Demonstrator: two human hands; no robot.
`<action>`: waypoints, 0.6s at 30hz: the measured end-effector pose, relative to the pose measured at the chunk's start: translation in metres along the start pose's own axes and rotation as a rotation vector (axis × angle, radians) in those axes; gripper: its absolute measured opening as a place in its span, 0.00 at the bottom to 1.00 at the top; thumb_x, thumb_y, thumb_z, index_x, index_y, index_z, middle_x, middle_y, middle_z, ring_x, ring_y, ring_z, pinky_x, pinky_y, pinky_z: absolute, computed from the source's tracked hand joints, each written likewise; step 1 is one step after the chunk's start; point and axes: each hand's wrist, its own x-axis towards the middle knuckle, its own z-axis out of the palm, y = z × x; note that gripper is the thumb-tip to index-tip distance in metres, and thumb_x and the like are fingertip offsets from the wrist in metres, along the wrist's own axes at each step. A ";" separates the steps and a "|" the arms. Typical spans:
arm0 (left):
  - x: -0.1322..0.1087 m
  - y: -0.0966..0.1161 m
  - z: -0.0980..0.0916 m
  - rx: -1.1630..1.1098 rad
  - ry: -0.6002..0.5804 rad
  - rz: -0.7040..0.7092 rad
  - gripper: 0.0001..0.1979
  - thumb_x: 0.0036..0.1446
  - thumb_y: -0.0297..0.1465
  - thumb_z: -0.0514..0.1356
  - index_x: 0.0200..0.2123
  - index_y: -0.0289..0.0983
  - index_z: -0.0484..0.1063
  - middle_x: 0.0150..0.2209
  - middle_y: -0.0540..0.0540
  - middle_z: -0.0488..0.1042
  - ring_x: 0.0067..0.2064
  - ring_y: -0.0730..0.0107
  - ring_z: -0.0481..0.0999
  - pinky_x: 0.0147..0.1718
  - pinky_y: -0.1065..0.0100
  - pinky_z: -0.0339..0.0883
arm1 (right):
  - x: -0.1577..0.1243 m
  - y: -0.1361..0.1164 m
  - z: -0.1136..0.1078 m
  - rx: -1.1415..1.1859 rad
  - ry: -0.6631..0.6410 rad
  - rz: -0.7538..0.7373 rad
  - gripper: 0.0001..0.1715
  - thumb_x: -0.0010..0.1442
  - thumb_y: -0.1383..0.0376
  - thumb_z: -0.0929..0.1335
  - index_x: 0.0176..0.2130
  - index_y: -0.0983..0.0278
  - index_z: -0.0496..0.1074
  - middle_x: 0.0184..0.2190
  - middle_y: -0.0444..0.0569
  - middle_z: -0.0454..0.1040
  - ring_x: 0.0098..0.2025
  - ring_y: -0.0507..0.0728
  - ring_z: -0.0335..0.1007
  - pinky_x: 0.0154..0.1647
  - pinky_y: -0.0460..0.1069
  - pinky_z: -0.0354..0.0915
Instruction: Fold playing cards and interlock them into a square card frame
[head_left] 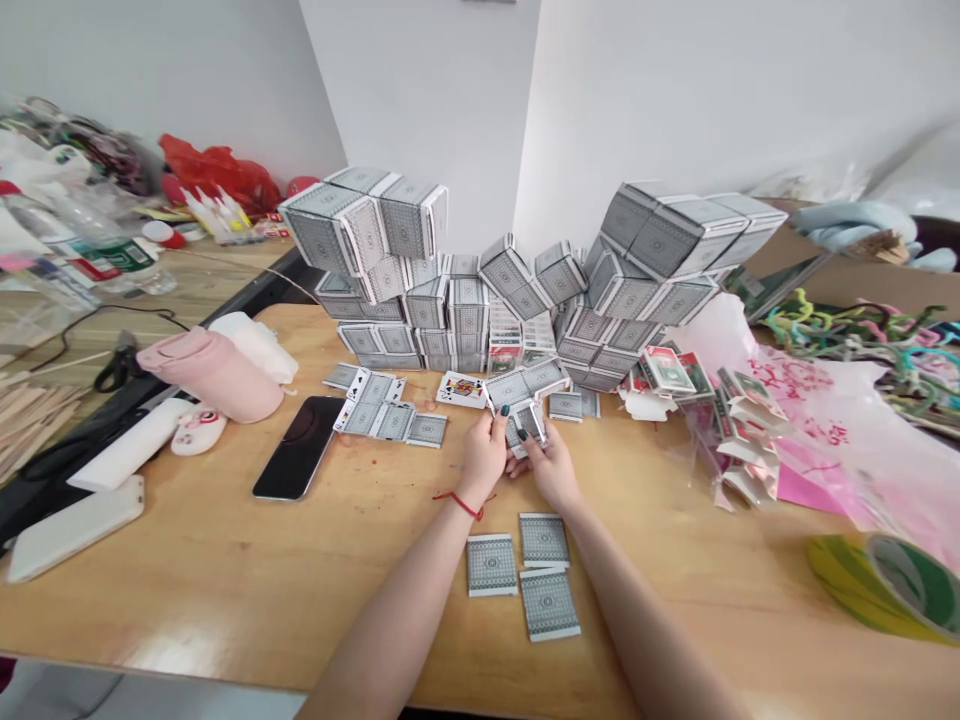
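Note:
My left hand [486, 455], with a red string bracelet at the wrist, pinches a joined piece of folded playing cards [525, 383] from its left side. My right hand [553, 466] grips the same piece low on its right side. Grey patterned card backs and white edges show on it. Part of it is hidden behind my fingers. Three folded playing cards [550, 604] lie back up on the table between my forearms. Just left of the held piece rests a face card [461, 389]. More folded cards [375, 405] lie in a loose group farther left.
Stacked card blocks rise at the back left [337, 235] and back right [660, 235]. A black phone [298, 448], pink pouch [214, 372] and white power bank [75, 530] sit left. Opened card boxes [746, 435], a plastic bag [832, 405] and yellow-green tape [889, 585] are right.

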 end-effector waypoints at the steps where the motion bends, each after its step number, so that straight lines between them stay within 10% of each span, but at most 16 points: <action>1: 0.000 0.000 0.000 -0.031 -0.039 0.002 0.15 0.56 0.41 0.48 0.25 0.36 0.64 0.17 0.53 0.61 0.18 0.77 0.59 0.18 0.73 0.53 | 0.000 0.000 0.000 0.013 0.004 -0.003 0.18 0.51 0.53 0.65 0.34 0.60 0.54 0.18 0.38 0.70 0.16 0.51 0.68 0.18 0.46 0.68; 6: -0.003 0.001 0.000 -0.051 -0.242 0.112 0.09 0.52 0.35 0.55 0.34 0.36 0.66 0.24 0.50 0.68 0.26 0.72 0.68 0.26 0.72 0.61 | 0.003 -0.002 -0.003 0.066 0.099 -0.024 0.16 0.50 0.55 0.65 0.33 0.60 0.55 0.19 0.38 0.68 0.18 0.52 0.68 0.18 0.47 0.68; 18: -0.003 -0.009 0.002 0.171 -0.103 0.222 0.05 0.52 0.28 0.52 0.25 0.37 0.59 0.26 0.50 0.65 0.30 0.72 0.64 0.30 0.71 0.57 | 0.005 -0.003 -0.007 0.078 0.015 0.065 0.19 0.51 0.53 0.65 0.36 0.60 0.54 0.16 0.36 0.67 0.15 0.52 0.67 0.15 0.47 0.66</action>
